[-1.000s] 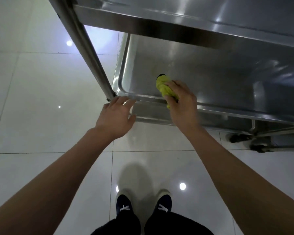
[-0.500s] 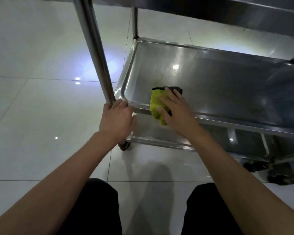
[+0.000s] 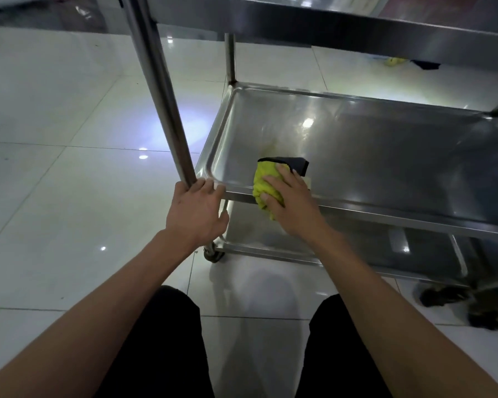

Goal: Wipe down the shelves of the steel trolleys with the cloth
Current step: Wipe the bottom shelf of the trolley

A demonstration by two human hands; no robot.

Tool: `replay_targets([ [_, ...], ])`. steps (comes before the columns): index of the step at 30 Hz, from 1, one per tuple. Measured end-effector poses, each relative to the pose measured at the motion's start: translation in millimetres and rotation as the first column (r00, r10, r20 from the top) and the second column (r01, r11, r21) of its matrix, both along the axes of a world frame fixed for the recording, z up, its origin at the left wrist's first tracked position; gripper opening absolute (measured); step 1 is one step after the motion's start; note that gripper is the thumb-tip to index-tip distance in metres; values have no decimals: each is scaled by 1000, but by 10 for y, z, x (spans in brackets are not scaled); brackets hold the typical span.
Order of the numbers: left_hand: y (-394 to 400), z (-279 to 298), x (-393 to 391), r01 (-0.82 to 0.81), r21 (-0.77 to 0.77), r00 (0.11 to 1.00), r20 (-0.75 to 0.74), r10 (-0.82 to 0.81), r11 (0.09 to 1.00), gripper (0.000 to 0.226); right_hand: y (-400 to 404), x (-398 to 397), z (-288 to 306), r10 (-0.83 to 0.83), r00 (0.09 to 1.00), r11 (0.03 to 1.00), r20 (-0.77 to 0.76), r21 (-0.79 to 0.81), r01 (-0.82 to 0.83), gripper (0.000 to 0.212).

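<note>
Nearest the person's knees, the left hand (image 3: 196, 214) is wrapped around the corner post (image 3: 158, 90) of the steel trolley (image 3: 414, 225), while the right hand (image 3: 292, 203) presses flat on the yellow cloth (image 3: 266, 182) at the middle shelf's (image 3: 385, 156) near-left rim. Wiping here looks barely begun, with most of this shelf, the lower shelf (image 3: 259, 234) and the top shelf (image 3: 357, 27) seemingly still to do; no writing or brand is legible.

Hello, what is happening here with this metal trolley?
A person is cleaning a steel trolley. The right hand presses a yellow cloth flat on the near left part of the middle shelf, with part of the cloth draped over the front rim. The left hand grips the corner by the upright post, apparently to steady the trolley. The lower shelf lies below.
</note>
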State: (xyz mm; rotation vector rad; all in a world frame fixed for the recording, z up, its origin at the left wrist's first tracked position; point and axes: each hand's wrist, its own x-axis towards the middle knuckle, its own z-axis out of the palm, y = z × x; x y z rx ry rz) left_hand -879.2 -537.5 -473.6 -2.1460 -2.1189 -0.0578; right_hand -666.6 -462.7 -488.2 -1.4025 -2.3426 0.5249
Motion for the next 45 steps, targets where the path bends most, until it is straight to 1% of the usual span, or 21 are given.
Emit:
replay_targets([
  [4, -234, -77, -41, 12, 17, 999, -31, -12, 1000, 48, -109, 10, -50, 16, 999, 995, -31, 95, -13, 42],
  [7, -293, -100, -21, 7, 22, 1000, -11, -7, 1000, 50, -105, -56, -93, -24, 1000, 996, 4, 85, 23, 42],
  [10, -265, -96, -23, 5, 35, 1000, 26, -6, 999, 47, -2, -189, -93, -19, 998, 999, 65, 46, 16, 43],
  [13, -231, -109, -43, 3, 39, 998, 58, -5, 999, 46, 153, -369, -95, 76, 988, 997, 134, -25, -73, 46],
  [16, -239, -141, -121, 23, 49, 991, 131, -29, 999, 46, 273, -580, -88, 194, 958, 979, 211, -109, -174, 50],
  [20, -271, -136, -176, 46, 75, 974, 218, -62, 996, 50, 342, -921, -53, 267, 930, 962, 252, -120, -244, 52],
  [22, -283, -136, -170, 42, 80, 976, 210, -58, 996, 44, 361, -1068, -31, 298, 919, 954, 258, -102, -281, 51],
  [24, -286, -143, -163, 54, 60, 988, 142, -62, 997, 38, 375, -1124, -2, 320, 909, 947, 265, -100, -305, 51],
  [26, -305, -143, -145, 55, 33, 996, 70, -57, 998, 39, 358, -1096, 26, 330, 905, 944, 269, -98, -315, 50],
  [29, -331, -131, -84, 24, 20, 999, 23, -24, 1000, 45, 298, -968, 57, 286, 930, 957, 229, -31, -287, 45],
  [32, -321, -133, -40, -4, -9, 999, 34, 4, 1000, 49, 251, -783, 79, 214, 954, 970, 209, 72, -233, 39],
  [38, -281, -77, 197, -132, -24, 989, 70, 134, 991, 47, 299, -148, 36, 129, 970, 986, 205, 79, -148, 41],
  [40, -214, -47, 401, -87, -9, 994, 58, 88, 996, 45, 317, 119, 5, 85, 975, 992, 206, 74, -102, 41],
  [43, -13, 25, 843, 62, 29, 992, 112, -65, 998, 39, 357, 510, -24, 29, 977, 997, 213, 59, -42, 40],
  [45, 143, 63, 1148, 128, 17, 984, 126, -129, 992, 34, 370, 756, -37, -16, 979, 999, 201, 42, 8, 41],
])
